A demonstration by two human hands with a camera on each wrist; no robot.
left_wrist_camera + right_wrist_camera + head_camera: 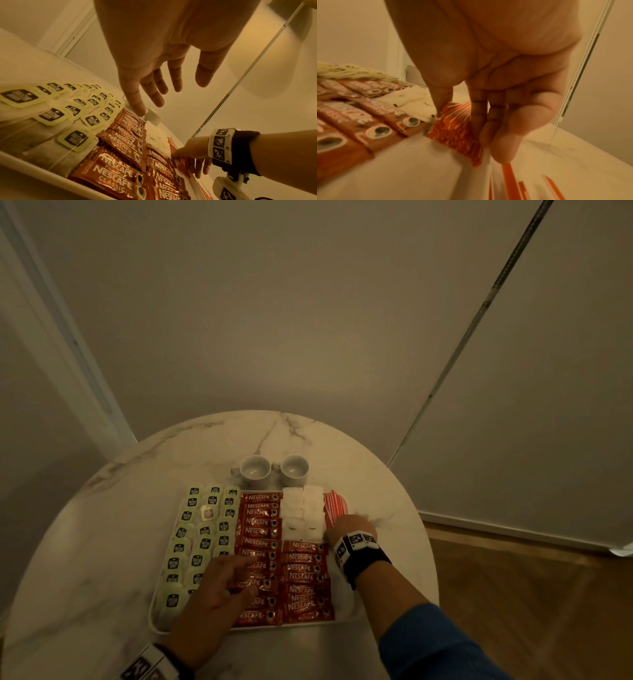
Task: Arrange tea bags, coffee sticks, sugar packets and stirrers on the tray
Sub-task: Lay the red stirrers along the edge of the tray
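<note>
Tray (154, 609) is sitting on the round surface (102, 542), nearly full: tea bags (202, 539) filling the left columns, coffee sticks (260, 529) the middle and near right, sugar packets (303, 511) far middle, stirrers (334, 506) along the right edge. Right hand (349, 529) is pinching the stirrer bundle, thumb against fingers, apparently squaring it up. Left hand (219, 580) is hovering open over the coffee sticks, holding nothing. Judging it almost done, just final tidying left
</note>
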